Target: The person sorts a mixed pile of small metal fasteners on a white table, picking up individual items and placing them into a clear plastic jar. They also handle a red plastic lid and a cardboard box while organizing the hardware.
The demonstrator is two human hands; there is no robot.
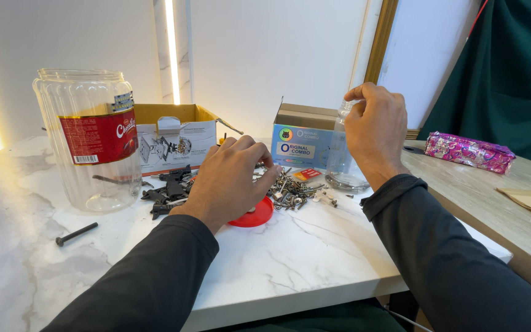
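On the marble surface [314, 258], the left hand [232, 178] rests palm down, fingers spread, over a red lid [254, 215] beside a heap of screws [293, 190] and dark metal parts [167, 190]. The right hand [376, 132] is raised, fingertips pinched at the top of a small clear jar [341, 157]. A big ribbed jar [93, 138], two open boxes [305, 138], a loose bolt [76, 233] and a pink pouch [469, 152] lie around.
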